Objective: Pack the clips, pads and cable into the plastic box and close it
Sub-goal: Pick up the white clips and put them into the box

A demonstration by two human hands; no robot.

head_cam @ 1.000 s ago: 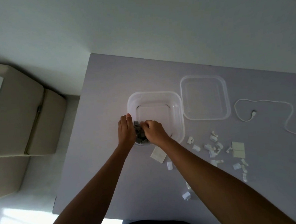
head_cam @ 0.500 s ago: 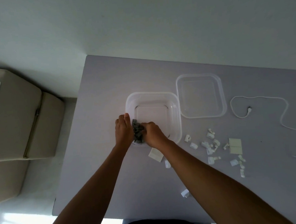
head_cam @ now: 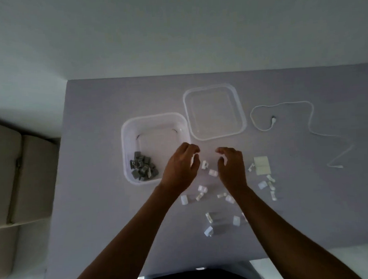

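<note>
Grey clips (head_cam: 143,168) in clear box (head_cam: 125,143) — white clips (head_cam: 213,172) (and white cable (head_cam: 311,118)) on lilac-grey table (head_cam: 95,188).

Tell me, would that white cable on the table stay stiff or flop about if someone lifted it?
The white cable would probably flop: it lies in a loose loop and wavy bends on the table. It looks thin, so likely light. Its free ends might trail and drag when one part is lifted.

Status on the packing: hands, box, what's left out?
Both hands, left and right, open, empty, above white clips. Grey clips in box. Lid off; cable, pads on table. No obstruction.
</note>
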